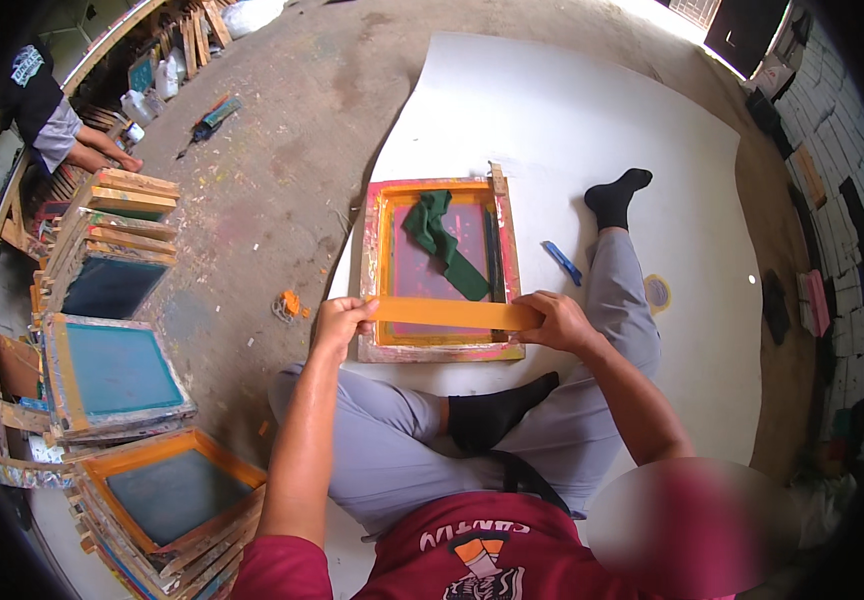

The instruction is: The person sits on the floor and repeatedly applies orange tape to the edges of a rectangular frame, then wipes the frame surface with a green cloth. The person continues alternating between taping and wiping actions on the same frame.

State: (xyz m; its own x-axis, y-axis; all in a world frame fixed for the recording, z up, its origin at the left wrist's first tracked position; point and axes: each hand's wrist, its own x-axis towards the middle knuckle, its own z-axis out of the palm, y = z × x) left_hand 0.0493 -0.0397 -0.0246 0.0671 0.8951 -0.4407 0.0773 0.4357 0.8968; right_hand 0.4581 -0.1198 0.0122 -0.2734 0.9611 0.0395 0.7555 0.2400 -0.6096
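Note:
My left hand pinches one end of a strip of orange-brown tape, and my right hand grips the other end. Stretched flat between them, the tape crosses over the near part of a screen-printing frame. Whether a roll sits inside my right hand I cannot tell. The wooden frame has orange tape around its inner edges and a pinkish mesh. On the mesh lies a crumpled dark green cloth. A dark strip runs along the frame's right inner side.
The frame lies on a white sheet between my legs. A blue cutter knife and a yellowish tape roll lie to the right. Stacked screens line the left, where another person sits. Orange scraps litter the concrete.

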